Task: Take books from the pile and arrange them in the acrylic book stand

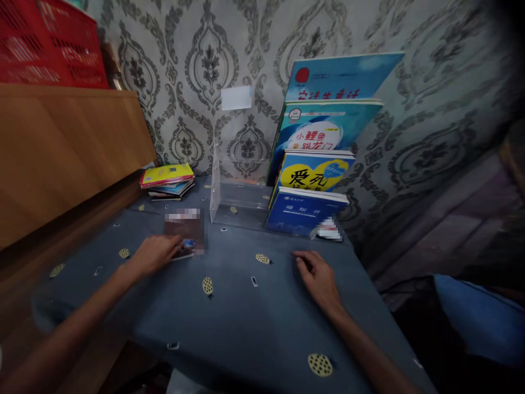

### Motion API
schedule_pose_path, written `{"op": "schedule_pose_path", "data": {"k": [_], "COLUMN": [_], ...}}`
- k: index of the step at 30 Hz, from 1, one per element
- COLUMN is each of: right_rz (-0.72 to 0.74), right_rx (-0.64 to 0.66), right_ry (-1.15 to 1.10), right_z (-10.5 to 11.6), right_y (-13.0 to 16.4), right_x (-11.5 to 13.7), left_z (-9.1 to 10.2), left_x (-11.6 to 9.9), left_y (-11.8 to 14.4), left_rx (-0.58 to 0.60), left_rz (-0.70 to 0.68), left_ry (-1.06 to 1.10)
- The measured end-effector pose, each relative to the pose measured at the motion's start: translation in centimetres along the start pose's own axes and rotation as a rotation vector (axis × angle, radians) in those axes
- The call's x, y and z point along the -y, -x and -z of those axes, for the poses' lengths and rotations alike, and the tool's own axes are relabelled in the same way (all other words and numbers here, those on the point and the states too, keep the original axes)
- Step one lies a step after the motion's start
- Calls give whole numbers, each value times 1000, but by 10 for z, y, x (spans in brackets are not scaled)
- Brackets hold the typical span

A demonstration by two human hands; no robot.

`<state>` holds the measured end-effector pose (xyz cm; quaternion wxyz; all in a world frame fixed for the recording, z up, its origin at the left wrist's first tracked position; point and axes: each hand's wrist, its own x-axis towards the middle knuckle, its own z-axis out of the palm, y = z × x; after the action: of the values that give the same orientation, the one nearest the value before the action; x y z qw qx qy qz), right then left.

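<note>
My left hand (159, 253) is closed on the lower left part of a small dark brown booklet (174, 227); much of its cover is blurred out. My right hand (318, 276) is over the tablecloth with its fingers loosely bent and nothing visible in it. Beyond it, a clear acrylic book rack (214, 189) stands against the wall. Books stand in tiers in its right side: a dark blue book (301, 213) in front, a yellow and blue book (314, 171), a teal book (336, 126), and a tall blue book (344, 76) at the back.
A small stack of booklets (168, 178) lies at the back left. A partly blurred white item (329, 230) is beside the rack's right front corner. A wooden cabinet (69, 158) bearing a red plastic crate (53, 44) borders the left. Blue patterned cloth (233, 328) covers the table.
</note>
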<state>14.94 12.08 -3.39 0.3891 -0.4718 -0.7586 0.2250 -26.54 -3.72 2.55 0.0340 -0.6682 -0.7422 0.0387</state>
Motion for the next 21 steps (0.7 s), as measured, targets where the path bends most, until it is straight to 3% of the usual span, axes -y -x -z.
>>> {"op": "schedule_pose_path", "data": {"k": [5, 9, 16, 21], "right_rz": [7, 1, 19, 35], "right_rx": [5, 10, 14, 11], "right_ry": [24, 31, 45, 80], "right_z": [1, 2, 0, -2], "right_y": [2, 2, 3, 4], "right_x": [4, 4, 5, 6], "left_z": [-10, -37, -58, -71], "left_x": [41, 53, 53, 33], "left_y": [-61, -88, -77, -56], "left_rx": [-159, -137, -127, -198], "left_rz": [211, 252, 194, 88], "left_ry": [79, 104, 122, 154]}}
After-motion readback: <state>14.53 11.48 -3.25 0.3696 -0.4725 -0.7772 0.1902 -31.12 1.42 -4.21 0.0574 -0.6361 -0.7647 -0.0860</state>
